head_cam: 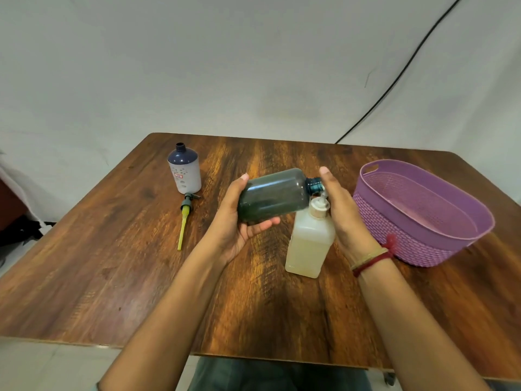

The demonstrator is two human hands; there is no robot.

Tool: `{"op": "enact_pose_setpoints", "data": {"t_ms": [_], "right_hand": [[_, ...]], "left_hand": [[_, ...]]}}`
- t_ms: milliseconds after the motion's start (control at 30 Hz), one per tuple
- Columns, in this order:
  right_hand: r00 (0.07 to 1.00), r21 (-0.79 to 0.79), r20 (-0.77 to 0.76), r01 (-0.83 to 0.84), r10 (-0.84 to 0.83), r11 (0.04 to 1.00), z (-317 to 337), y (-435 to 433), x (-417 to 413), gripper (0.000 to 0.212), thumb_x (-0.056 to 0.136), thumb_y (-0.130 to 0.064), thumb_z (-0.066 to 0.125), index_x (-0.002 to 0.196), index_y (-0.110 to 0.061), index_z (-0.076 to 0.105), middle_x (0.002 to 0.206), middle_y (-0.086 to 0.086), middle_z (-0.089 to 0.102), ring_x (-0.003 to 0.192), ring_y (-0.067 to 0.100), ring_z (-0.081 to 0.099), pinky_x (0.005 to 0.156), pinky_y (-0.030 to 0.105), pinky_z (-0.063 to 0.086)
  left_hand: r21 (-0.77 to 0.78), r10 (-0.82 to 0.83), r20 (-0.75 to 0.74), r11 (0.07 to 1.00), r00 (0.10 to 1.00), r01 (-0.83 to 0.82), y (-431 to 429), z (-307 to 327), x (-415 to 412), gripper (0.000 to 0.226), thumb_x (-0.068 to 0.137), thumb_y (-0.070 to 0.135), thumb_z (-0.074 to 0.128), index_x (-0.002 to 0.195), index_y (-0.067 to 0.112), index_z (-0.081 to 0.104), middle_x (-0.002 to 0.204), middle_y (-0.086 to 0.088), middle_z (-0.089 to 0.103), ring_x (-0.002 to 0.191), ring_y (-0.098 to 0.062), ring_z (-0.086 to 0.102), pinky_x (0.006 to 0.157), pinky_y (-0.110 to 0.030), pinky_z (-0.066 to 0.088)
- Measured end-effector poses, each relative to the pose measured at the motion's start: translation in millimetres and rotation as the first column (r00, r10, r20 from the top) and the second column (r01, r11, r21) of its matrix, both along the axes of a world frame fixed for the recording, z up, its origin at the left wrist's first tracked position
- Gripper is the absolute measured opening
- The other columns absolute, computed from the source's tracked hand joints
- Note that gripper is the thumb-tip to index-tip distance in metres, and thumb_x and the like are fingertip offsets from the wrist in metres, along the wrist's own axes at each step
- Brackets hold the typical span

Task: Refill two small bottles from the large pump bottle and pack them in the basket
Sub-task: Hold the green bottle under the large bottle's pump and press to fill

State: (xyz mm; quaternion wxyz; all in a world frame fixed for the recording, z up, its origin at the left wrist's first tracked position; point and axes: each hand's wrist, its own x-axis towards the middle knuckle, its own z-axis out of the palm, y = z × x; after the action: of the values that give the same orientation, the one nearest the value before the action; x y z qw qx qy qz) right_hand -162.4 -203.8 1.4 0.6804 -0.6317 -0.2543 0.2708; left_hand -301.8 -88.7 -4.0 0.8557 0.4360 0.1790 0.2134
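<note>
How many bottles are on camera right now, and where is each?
3. A dark green bottle lies tilted in the left hand; the large pump bottle stands beside the right hand; a white-and-navy bottle stands far left. None visible in the basket.

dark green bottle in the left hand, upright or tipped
Tipped: the dark green bottle lies nearly on its side in the left hand, its uncapped neck pointing right at the pump bottle's nozzle.
</note>
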Motion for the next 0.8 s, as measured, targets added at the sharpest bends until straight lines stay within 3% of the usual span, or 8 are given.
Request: {"op": "enact_pose_setpoints", "data": {"t_ms": [67,133,200,267,333,467,633,800], "right_hand": [[0.997,0.003,0.073,0.02,-0.02,1.0,-2,2,0,0.038,0.099,-0.042,0.034,0.099,-0.018,0.064,0.093,-0.002,0.068,0.077,0.005,0.065,0.063,0.02,0.051],[0.981,-0.008,0.188,0.05,-0.048,0.999,-5,3,2,0.034,0.101,-0.034,0.031,0.125,-0.027,0.054,0.126,-0.006,0.052,0.104,0.005,0.054,0.077,0.022,0.047],[0.976,-0.008,0.212,0.054,-0.051,0.998,-7,2,3,0.035,0.102,-0.029,0.032,0.135,-0.034,0.043,0.134,-0.006,0.04,0.117,0.011,0.047,0.091,0.029,0.046],[0.977,-0.018,0.214,0.026,-0.022,0.999,-7,0,5,0.035,0.101,-0.029,0.033,0.133,-0.037,0.044,0.138,-0.004,0.04,0.117,0.013,0.048,0.092,0.033,0.047],[0.976,-0.044,0.217,-0.011,0.02,0.999,-3,-1,5,0.033,0.101,-0.033,0.034,0.127,-0.03,0.053,0.131,-0.003,0.05,0.105,0.008,0.055,0.079,0.025,0.05],[0.999,0.016,0.031,-0.042,0.042,0.999,-1,-2,2,0.045,0.093,-0.048,0.039,0.103,-0.01,0.062,0.086,0.004,0.067,0.068,0.01,0.065,0.058,0.02,0.054],[0.98,0.005,0.197,0.001,-0.002,1.0,-5,-2,5,0.033,0.096,-0.046,0.038,0.124,-0.038,0.053,0.134,-0.007,0.044,0.118,0.016,0.051,0.095,0.041,0.048],[0.969,-0.034,0.244,-0.029,0.036,0.999,-3,-4,5,0.03,0.101,-0.032,0.035,0.122,-0.035,0.055,0.132,-0.006,0.048,0.115,0.016,0.052,0.092,0.036,0.048]], "left_hand": [[-0.006,0.01,-0.008,1.0,1.0,-0.01,-1,-2,1,0.054,0.087,0.047,0.05,0.125,0.009,0.053,0.112,-0.027,0.063,0.06,-0.021,0.069,0.046,-0.019,0.055],[-0.006,0.024,-0.021,1.0,0.999,-0.025,-1,-4,2,0.055,0.086,0.048,0.051,0.125,0.009,0.053,0.109,-0.025,0.064,0.059,-0.02,0.069,0.044,-0.019,0.054],[0.003,0.036,-0.027,0.999,0.999,-0.036,-1,-6,2,0.058,0.081,0.049,0.053,0.123,0.009,0.054,0.106,-0.023,0.065,0.058,-0.02,0.068,0.043,-0.018,0.053],[0.016,0.036,-0.03,0.999,0.999,-0.036,-1,-5,2,0.057,0.08,0.049,0.054,0.121,0.01,0.055,0.104,-0.023,0.066,0.057,-0.019,0.067,0.043,-0.018,0.053],[0.03,0.033,-0.039,0.999,0.999,-0.032,0,-3,1,0.054,0.084,0.05,0.052,0.12,0.01,0.055,0.104,-0.024,0.067,0.056,-0.019,0.067,0.043,-0.018,0.053],[0.095,0.054,-0.094,0.994,0.994,-0.045,2,2,2,0.048,0.092,0.051,0.045,0.115,0.011,0.058,0.095,-0.019,0.069,0.053,-0.015,0.062,0.04,-0.016,0.05],[0.133,0.113,-0.167,0.987,0.98,-0.091,-2,3,5,0.046,0.092,0.051,0.044,0.111,0.01,0.058,0.079,-0.007,0.068,0.043,-0.011,0.053,0.034,-0.013,0.04],[0.152,0.129,-0.186,0.983,0.974,-0.102,-2,5,4,0.047,0.091,0.051,0.045,0.111,0.01,0.057,0.08,-0.007,0.065,0.043,-0.01,0.052,0.035,-0.013,0.041]]}}
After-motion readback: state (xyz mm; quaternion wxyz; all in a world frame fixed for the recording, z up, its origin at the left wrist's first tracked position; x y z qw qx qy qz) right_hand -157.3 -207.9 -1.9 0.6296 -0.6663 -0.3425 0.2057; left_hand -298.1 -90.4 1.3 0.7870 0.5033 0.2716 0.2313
